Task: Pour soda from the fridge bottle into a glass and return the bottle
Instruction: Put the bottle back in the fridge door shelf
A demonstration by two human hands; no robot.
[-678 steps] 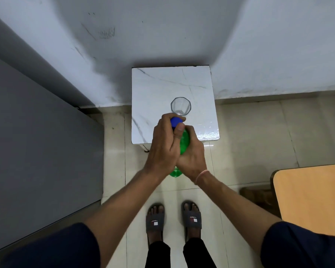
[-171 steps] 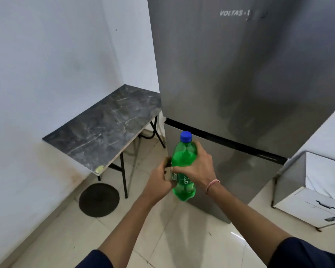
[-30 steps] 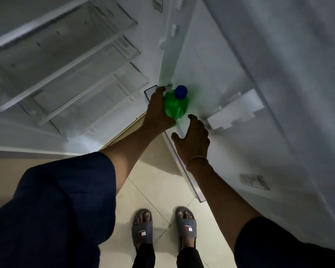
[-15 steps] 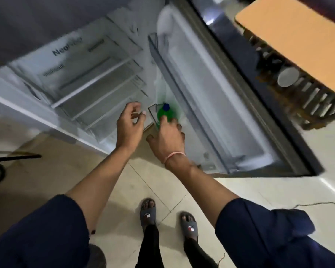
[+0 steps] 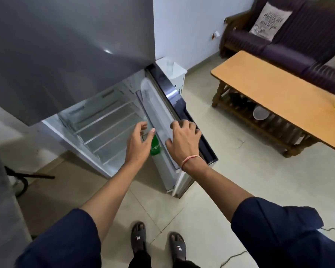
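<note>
Standing in fridge door shelf, green soda bottle; left hand spread empty, right hand fingers splayed on the shelf.

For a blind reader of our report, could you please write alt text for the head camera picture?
Seen from above, a person's left hand and right hand hover open at the open lower fridge door, where a green soda bottle stands in the door shelf, held by neither hand. The fridge's inner shelves look bare; a wooden table and dark sofa stand to the right.
</note>
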